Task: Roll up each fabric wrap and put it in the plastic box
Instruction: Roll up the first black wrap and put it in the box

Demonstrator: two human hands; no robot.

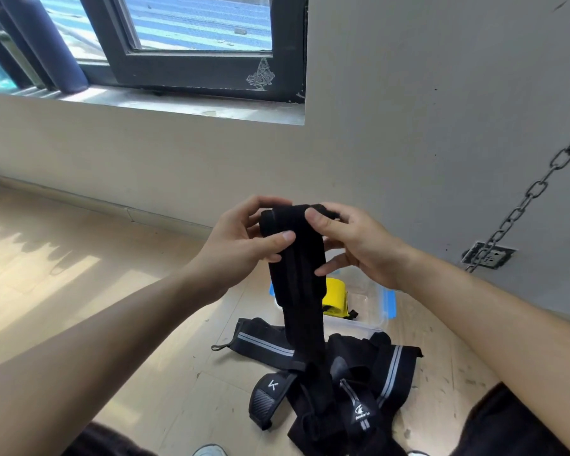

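Observation:
A long black fabric wrap [298,274] hangs in front of me, its top end partly rolled between both hands. My left hand [244,238] pinches the roll from the left with thumb across the front. My right hand [352,241] grips the roll's right side, thumb on top. The wrap's tail drops to a heap of black wraps with grey stripes [343,366] on the floor. Behind the heap stands a clear plastic box [372,304] with blue clips; a yellow rolled wrap [334,297] lies inside it.
Pale wooden floor [79,291] runs left of the heap. A grey wall with a socket [487,255] and a hanging metal chain [524,205] is at right. A dark-framed window [191,60] sits above at the back. My knees frame the bottom edge.

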